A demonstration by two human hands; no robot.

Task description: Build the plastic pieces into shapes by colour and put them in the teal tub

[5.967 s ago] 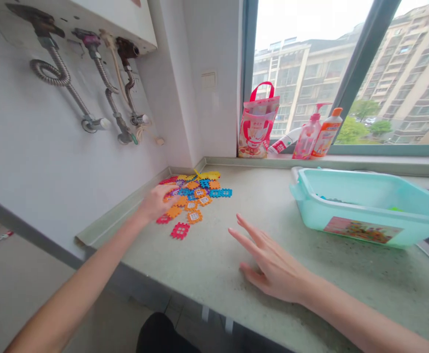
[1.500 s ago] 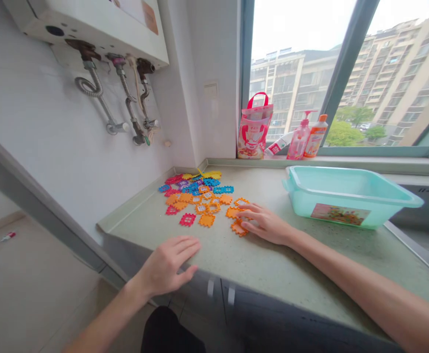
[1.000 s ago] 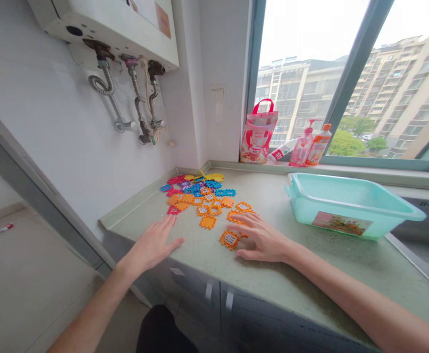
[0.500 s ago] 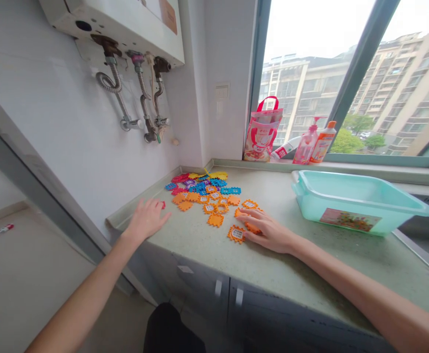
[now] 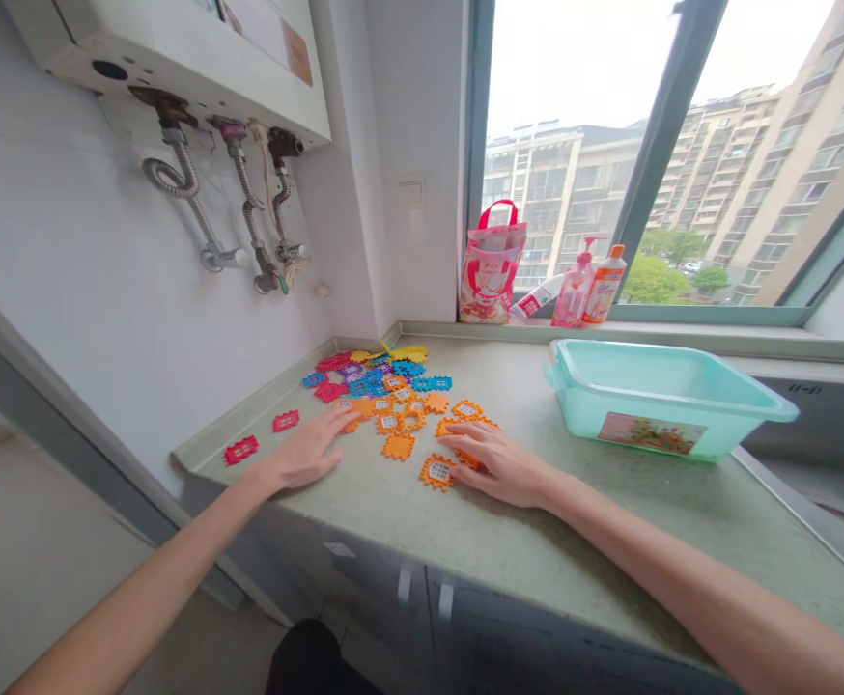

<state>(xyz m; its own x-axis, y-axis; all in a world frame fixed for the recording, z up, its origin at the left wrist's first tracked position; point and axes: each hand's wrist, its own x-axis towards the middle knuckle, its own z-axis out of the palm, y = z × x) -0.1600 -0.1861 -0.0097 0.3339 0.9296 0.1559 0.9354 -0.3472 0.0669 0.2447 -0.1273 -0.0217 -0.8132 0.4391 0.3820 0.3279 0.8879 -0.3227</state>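
Observation:
My left hand reaches over the counter with its fingers stretched out, the tips on the orange notched tiles at the pile's left edge. Two red notched tiles lie apart from the pile, to the left of this hand. My right hand rests with fingers spread over a few orange tiles, partly hiding them. An orange tile with a printed white centre lies just left of its thumb. Between the hands sits a plain orange tile. Blue tiles, purple, red and yellow tiles are heaped behind.
A turquoise plastic basin stands on the counter at the right, beside a sink. On the windowsill are a pink bag, a pump bottle and an orange-capped bottle. A water heater with pipes hangs upper left.
My left hand has moved right onto the orange tiles, and two red tiles now show to its left. My right hand stays over its orange tiles. The view has shifted somewhat.

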